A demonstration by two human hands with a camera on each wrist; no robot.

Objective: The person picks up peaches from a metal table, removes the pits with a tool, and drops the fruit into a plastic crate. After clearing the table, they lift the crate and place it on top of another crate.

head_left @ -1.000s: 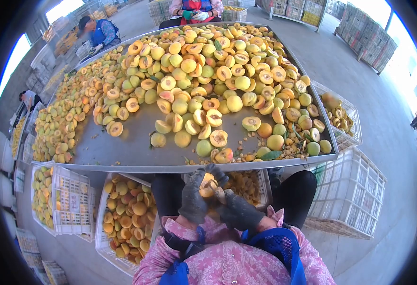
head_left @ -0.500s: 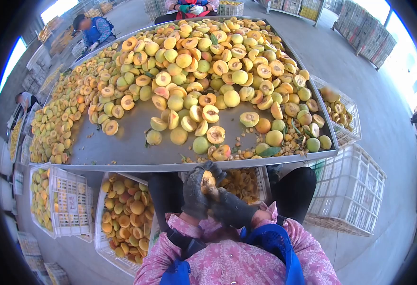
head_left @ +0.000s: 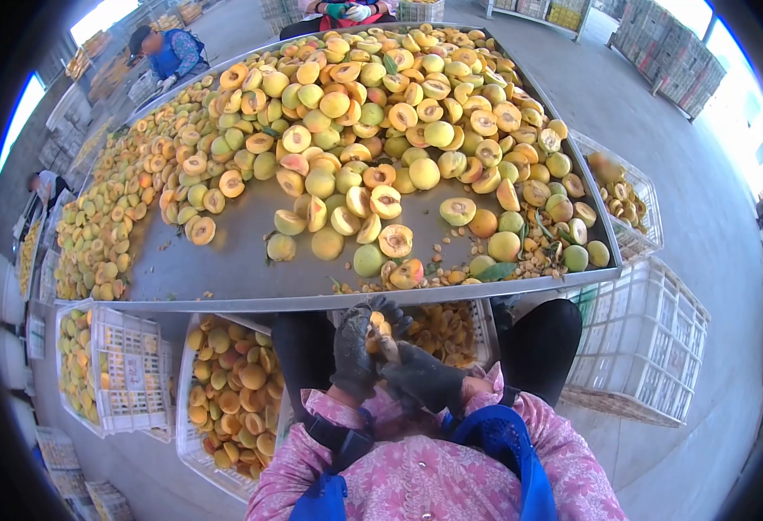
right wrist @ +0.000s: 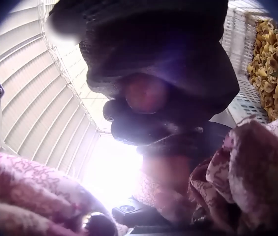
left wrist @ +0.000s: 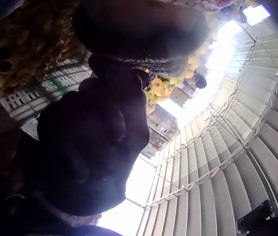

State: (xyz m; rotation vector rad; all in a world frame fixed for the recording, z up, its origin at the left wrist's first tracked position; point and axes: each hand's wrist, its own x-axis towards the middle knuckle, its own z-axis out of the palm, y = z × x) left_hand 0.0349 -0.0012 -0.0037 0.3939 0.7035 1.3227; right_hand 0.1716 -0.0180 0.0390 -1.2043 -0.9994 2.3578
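Note:
Both hands wear dark gloves and meet above the person's lap, just in front of the table edge. My left hand (head_left: pixel 353 352) grips a yellow-orange peach (head_left: pixel 379 325), its fingers curled round the far side. Against the fruit from the right comes my right hand (head_left: pixel 426 379), holding a short brownish tool (head_left: pixel 390 349) whose tip meets the peach; its exact kind I cannot tell. In the left wrist view the gloves are dark silhouettes. The right wrist view shows the curled right glove (right wrist: pixel 178 64) with a round reddish end (right wrist: pixel 146 93) in its fold.
A metal-rimmed table (head_left: pixel 225 269) bears a heap of whole and halved peaches (head_left: pixel 346 104), with loose pits (head_left: pixel 533 260) near its right front. Below stand a crate of peach halves (head_left: pixel 192 417), another between the knees (head_left: pixel 485 334), and a white crate (head_left: pixel 642 347) at right. Other people work beyond.
The peach has turned and sunk deeper into my left hand, with less of its cut face showing. Both hands stay close together; the head view has shifted slightly.

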